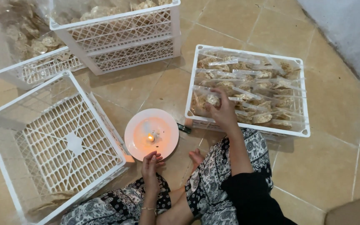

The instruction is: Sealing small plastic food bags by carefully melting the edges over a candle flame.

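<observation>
At the frame's right, a white crate (248, 125) holds clear bags of crackers. The right hand (223, 109) reaches in, its grip closing on one bag (211, 100) near the crate's left side. That bag looks light, slippery and crushable, best pinched by its plastic edge. The left hand (151, 164) hovers empty, fingers loose, beside the plate (168, 125) with a lit candle (151, 137).

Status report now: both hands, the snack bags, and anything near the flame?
Right hand reaching into the crate of snack bags, touching one. Left hand empty, beside plate with lit candle. Nothing over flame.
</observation>
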